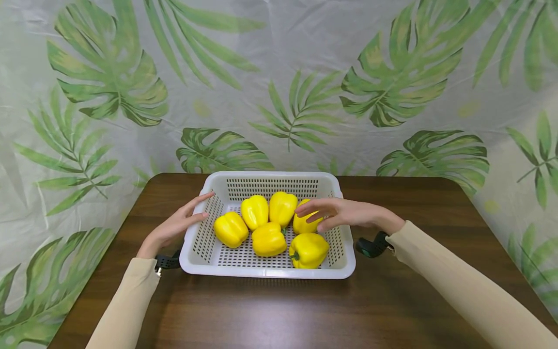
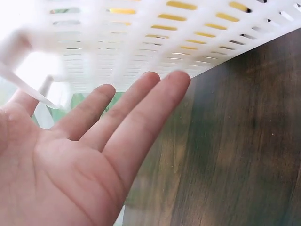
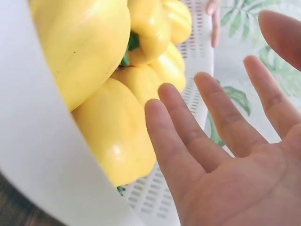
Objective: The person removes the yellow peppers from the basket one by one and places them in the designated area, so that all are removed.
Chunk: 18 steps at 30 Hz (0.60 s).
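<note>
Several yellow bell peppers [image 1: 269, 239] lie in a white perforated plastic basket [image 1: 267, 274]. At the basket's left side is my left hand [image 1: 174, 225], its thumb and a fingertip at the rim. In the left wrist view, the fingers [image 2: 136, 127] stretch out straight along the outside of the slotted wall. Over the right end of the basket hovers my right hand [image 1: 344, 213], fingers extended and spread, holding nothing. Beneath it, a bell pepper [image 1: 304, 224] is partly hidden. Closer to the front right corner sits another pepper [image 1: 309, 250] with a green stem.
The basket stands on a dark brown wooden table [image 1: 261, 315]. Behind the table hangs a pale cloth [image 1: 305, 58] printed with green leaves. A dark strap device [image 1: 372, 245] is on the right wrist, and a similar one [image 1: 167, 261] on the left.
</note>
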Each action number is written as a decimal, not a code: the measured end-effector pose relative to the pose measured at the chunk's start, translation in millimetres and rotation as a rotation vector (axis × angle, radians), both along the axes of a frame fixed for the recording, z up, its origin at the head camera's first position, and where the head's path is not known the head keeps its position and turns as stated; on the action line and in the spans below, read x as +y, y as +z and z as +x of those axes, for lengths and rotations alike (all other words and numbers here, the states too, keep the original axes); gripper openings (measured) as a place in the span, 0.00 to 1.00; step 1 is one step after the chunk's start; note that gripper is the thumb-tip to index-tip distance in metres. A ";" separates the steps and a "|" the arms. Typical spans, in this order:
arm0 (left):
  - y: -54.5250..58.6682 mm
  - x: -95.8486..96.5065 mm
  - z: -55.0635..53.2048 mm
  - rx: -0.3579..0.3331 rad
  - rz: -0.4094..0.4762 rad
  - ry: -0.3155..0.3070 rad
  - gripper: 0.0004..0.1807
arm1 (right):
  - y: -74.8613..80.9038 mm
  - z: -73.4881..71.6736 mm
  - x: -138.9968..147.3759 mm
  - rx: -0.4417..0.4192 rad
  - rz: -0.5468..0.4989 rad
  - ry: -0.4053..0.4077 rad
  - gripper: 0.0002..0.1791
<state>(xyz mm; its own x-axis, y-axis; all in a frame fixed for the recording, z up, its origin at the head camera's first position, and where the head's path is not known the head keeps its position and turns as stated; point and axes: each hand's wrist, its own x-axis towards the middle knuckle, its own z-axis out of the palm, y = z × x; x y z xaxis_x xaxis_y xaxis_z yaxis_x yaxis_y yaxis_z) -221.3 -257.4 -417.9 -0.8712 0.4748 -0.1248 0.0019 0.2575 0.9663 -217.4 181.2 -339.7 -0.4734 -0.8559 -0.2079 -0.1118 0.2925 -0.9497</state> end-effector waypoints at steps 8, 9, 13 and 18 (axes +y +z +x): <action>-2.5 2.7 0.0 -0.050 0.075 -0.004 0.34 | -9.6 -9.4 -6.3 -0.021 0.035 0.093 0.30; -2.8 2.8 0.0 -0.052 0.080 -0.003 0.34 | -10.5 -10.0 -6.9 -0.020 0.046 0.100 0.30; -4.0 2.8 0.1 -0.053 0.090 0.004 0.34 | -11.1 -10.6 -10.3 -0.014 0.107 0.116 0.31; -4.7 2.0 0.3 -0.043 0.082 0.020 0.34 | -15.4 -10.1 -12.5 0.000 0.206 0.153 0.32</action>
